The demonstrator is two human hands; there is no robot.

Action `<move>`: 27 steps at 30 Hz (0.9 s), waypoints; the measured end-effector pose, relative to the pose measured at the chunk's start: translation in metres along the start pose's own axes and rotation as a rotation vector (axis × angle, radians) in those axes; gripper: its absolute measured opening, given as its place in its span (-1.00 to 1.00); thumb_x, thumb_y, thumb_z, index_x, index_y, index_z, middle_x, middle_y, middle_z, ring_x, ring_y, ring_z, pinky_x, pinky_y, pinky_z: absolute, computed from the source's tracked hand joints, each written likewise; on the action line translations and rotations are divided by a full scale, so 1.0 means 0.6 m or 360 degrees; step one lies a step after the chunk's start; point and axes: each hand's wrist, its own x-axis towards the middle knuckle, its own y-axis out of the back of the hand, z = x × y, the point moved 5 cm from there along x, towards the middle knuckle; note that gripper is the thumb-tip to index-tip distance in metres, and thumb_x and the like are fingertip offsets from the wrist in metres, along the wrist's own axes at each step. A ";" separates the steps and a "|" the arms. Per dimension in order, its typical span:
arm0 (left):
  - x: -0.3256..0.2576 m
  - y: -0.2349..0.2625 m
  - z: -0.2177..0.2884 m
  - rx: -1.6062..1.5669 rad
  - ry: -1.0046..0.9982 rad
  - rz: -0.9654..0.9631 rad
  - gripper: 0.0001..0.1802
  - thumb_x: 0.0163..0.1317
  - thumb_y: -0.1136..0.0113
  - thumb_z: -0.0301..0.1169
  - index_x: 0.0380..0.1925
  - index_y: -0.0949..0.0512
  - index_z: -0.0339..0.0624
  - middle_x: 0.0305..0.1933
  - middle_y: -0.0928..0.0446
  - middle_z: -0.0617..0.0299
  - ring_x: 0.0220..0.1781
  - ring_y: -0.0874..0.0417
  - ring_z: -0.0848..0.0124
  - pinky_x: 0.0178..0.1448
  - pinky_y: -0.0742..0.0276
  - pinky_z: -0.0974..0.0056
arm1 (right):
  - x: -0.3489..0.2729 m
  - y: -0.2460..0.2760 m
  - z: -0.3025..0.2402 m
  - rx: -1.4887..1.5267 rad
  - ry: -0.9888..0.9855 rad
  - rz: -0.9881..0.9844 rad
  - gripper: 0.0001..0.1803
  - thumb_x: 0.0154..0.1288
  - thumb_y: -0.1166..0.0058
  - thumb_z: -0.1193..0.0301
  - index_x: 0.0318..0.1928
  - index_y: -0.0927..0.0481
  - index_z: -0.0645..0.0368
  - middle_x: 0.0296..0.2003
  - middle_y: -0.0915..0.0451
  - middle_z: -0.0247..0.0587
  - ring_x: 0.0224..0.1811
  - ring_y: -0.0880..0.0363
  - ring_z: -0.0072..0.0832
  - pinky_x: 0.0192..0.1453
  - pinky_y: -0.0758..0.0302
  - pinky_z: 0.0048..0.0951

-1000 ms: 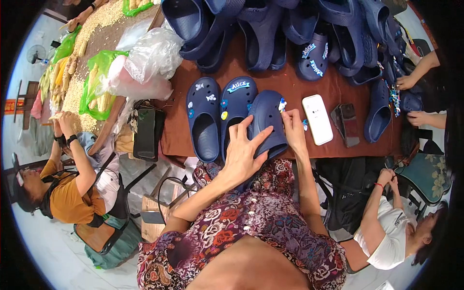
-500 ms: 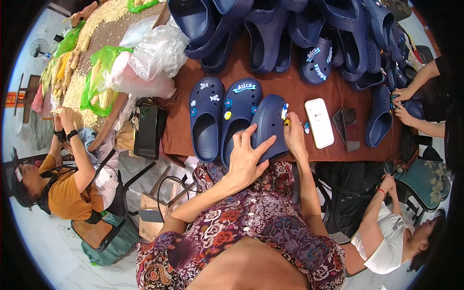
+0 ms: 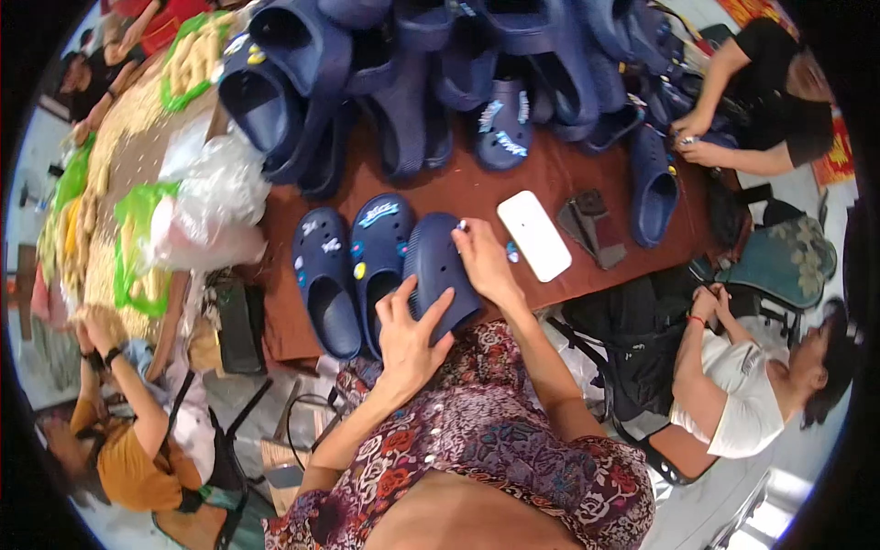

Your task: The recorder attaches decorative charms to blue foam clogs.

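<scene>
A dark blue clog [image 3: 437, 268] lies sole-up at the near edge of the brown table [image 3: 550, 179]. My left hand [image 3: 409, 337] grips its heel end, thumb and fingers around it. My right hand [image 3: 483, 263] holds its right side near the toe, fingertips pinched at the top edge. Just left of it lie two more blue clogs [image 3: 353, 270] side by side, with small charms stuck on them.
A big heap of blue clogs [image 3: 431, 82] covers the far side of the table. A white phone [image 3: 534, 236] and a dark wallet [image 3: 591, 227] lie to the right. Plastic bags [image 3: 206, 211] sit at left. Other people sit around the table, left and right.
The view has shifted and tilted a little. Both hands stay on the sole-up clog; my right hand's fingers have slid up toward its toe edge.
</scene>
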 end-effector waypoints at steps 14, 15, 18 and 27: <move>0.004 0.006 0.000 -0.0090 0.0050 0.0164 -0.34 -0.28 -0.36 -0.46 0.01 -0.63 0.16 0.24 -0.29 -0.06 0.21 -0.28 -0.03 0.28 -0.32 0.03 | -0.015 -0.013 0.047 -0.0049 -0.0155 0.0141 -0.80 0.35 0.10 0.46 -0.09 -0.47 0.28 -0.20 -0.58 0.20 -0.19 -0.57 0.13 -0.08 -0.50 0.02; 0.005 0.015 0.001 -0.0122 0.0037 0.0183 -0.36 -0.27 -0.34 -0.46 -0.01 -0.65 0.14 0.23 -0.31 -0.06 0.21 -0.29 -0.01 0.28 -0.31 0.05 | -0.014 -0.012 0.048 -0.0046 -0.0152 0.0141 -0.80 0.35 0.10 0.46 -0.09 -0.47 0.28 -0.20 -0.58 0.20 -0.19 -0.57 0.13 -0.08 -0.50 0.02; 0.028 0.037 -0.012 -0.0321 0.0058 0.0213 -0.41 -0.26 -0.30 -0.47 -0.05 -0.66 0.06 0.21 -0.32 -0.01 0.21 -0.31 0.04 0.27 -0.31 0.07 | -0.004 0.001 0.036 -0.0383 0.0168 0.0303 -0.73 0.37 0.06 0.40 0.00 -0.49 0.24 -0.30 -0.58 0.12 -0.24 -0.57 0.05 -0.15 -0.49 0.00; 0.173 0.162 -0.162 -0.0668 -0.0123 0.0321 -0.49 -0.04 -0.19 -0.55 0.03 -0.61 -0.17 0.03 -0.56 0.15 -0.01 -0.53 0.40 0.13 -0.40 0.32 | 0.003 0.101 0.018 0.0057 0.0087 0.0296 -0.76 0.40 0.09 0.43 -0.03 -0.58 0.21 -0.12 -0.60 -0.02 -0.08 -0.59 -0.08 0.01 -0.50 -0.23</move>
